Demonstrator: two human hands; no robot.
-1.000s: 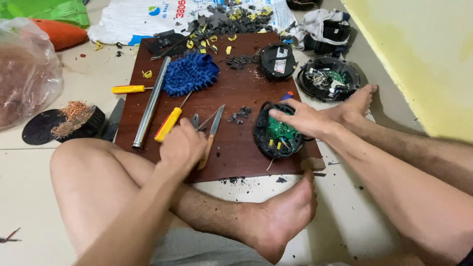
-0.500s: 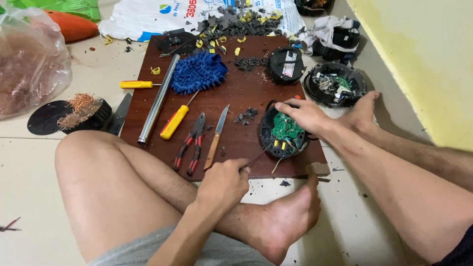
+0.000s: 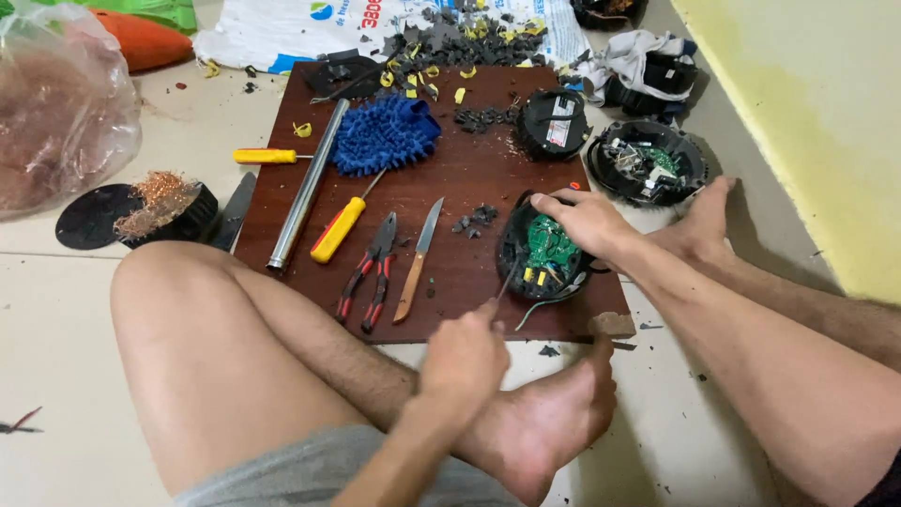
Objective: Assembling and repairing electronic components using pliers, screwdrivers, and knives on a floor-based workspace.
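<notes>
A round black device with a green circuit board inside lies open on the near right of a brown wooden board. My right hand grips its far rim. Close to the board's front edge, my left hand is closed on a thin screwdriver. The shaft points up and to the right, and its tip touches the device's left side. My crossed bare legs lie in front of the board.
On the board lie red-handled pliers, a knife, a yellow screwdriver, a metal tube and a blue mop head. Two more opened black devices sit behind. Copper wire and a plastic bag are at left.
My left hand left the pliers and knife, drew back toward me with a thin screwdriver, then brought its tip to the device. My right hand shifted its hold on the device.
</notes>
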